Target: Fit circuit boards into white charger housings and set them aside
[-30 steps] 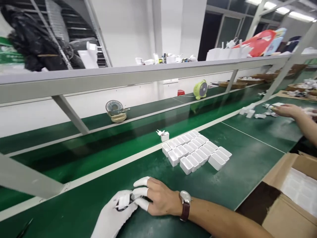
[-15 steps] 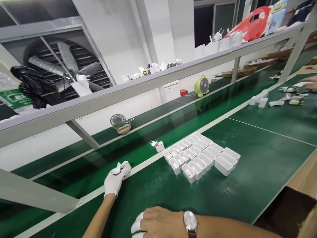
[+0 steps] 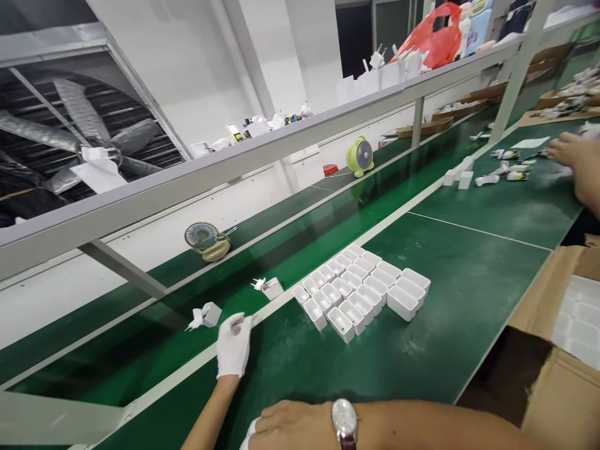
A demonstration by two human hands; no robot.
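Observation:
My left hand [image 3: 233,347], in a white glove, hovers by the pale rail [image 3: 276,304] between the green worktop and the green belt. Its fingers are loosely bent and apart, with nothing seen in them. Just beyond it, a white plastic case with a plug part [image 3: 206,315] lies on the belt. A second white case with a two-pin plug [image 3: 272,288] stands farther right by the rail. My right hand [image 3: 285,426], with white coverings on its fingers and a watch at the wrist, rests low in view; its fingertips are cut off or hidden.
Rows of open white cases [image 3: 359,287] stand on the worktop [image 3: 450,269]. Beyond are a small beige fan [image 3: 206,240] and a green fan [image 3: 360,156]. A co-worker's hand [image 3: 579,164] is near loose plug parts [image 3: 506,172]. A cardboard box [image 3: 557,387] sits lower right.
My left hand has let go of the white case with the plug part, leaving it on the belt, and drawn back towards the worktop. The view has shifted right.

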